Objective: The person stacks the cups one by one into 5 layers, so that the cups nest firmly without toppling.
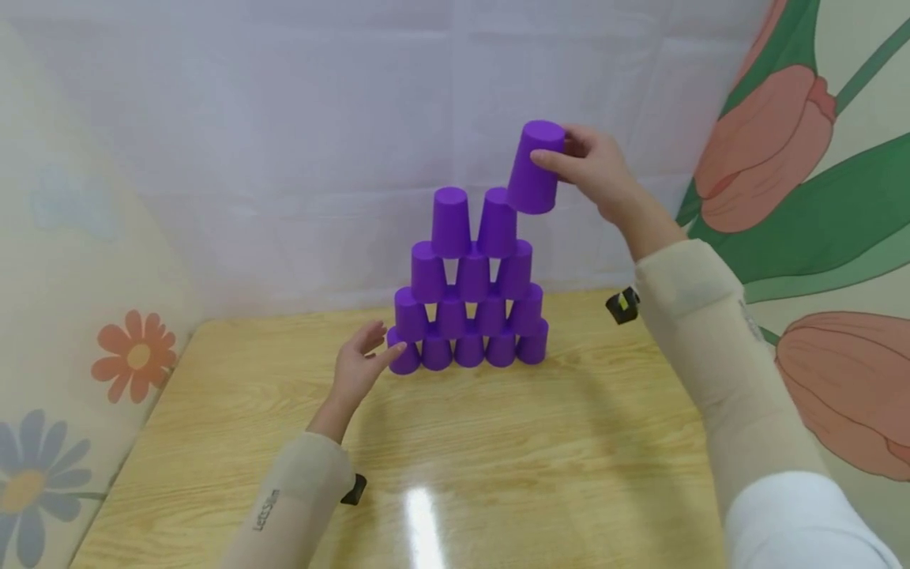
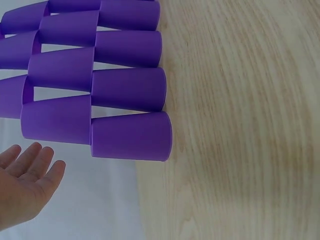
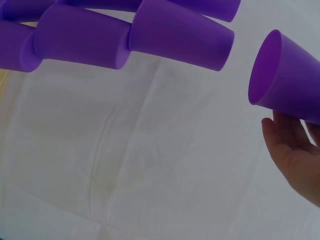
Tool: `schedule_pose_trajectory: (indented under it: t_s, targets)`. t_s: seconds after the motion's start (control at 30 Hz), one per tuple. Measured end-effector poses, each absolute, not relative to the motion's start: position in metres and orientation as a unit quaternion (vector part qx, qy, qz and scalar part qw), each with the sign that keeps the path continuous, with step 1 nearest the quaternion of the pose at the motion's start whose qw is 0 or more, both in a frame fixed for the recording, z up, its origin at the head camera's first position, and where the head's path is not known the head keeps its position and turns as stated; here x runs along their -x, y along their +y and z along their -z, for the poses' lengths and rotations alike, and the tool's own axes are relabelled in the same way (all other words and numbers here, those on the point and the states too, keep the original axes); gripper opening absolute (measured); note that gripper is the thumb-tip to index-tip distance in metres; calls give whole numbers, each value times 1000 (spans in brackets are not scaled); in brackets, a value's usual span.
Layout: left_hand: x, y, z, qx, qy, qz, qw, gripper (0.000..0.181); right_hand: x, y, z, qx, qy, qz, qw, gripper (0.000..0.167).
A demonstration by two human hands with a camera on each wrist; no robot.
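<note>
Purple cups, all mouth down, form a stepped pyramid (image 1: 471, 275) on the table, with two cups in its top row. My right hand (image 1: 593, 170) grips another purple cup (image 1: 529, 178) between thumb and fingers, raised at the upper right of the top row and slightly tilted. The right wrist view shows that cup's open mouth (image 3: 265, 70), apart from the stacked cups. Beside the lower left end of the pyramid is my left hand (image 1: 358, 370), its fingers loosely extended. In the left wrist view, those fingers (image 2: 37, 165) hold nothing and a gap parts them from the cups.
The pyramid stands near the back edge of the wooden table (image 1: 455, 442), in front of a white cloth (image 1: 320, 158). Flower-patterned panels (image 1: 817, 237) flank the table. A black wrist device (image 1: 623, 306) sticks out from the right forearm, another (image 1: 354, 490) from the left.
</note>
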State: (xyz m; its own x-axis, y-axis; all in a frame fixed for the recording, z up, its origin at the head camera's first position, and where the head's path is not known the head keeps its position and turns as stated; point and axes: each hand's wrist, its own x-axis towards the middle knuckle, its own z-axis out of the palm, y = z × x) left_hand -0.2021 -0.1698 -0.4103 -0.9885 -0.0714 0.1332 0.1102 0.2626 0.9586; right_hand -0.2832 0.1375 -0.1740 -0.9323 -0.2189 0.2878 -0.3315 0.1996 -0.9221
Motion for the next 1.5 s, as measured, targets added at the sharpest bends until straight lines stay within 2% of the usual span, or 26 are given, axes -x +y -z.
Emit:
schedule_pose_trajectory:
  t_s: [0.3,0.53,0.73,1.1,1.5]
  targets:
    - [199,-171,420,4,-793,605,74,65,296,118,172,-182,-782,-595,43,44]
    - [186,-164,409,-8,-788,613,53,61,303,104,172,-166,-805,-569,41,49]
    - [193,-169,429,-11,-788,613,62,64,310,91,170,-156,-802,-576,34,49]
    - [188,-166,435,4,-793,601,95,60,321,75,175,-144,-801,-580,23,47]
    - [186,-166,436,-13,-787,614,63,57,323,72,177,-141,-798,-585,19,47]
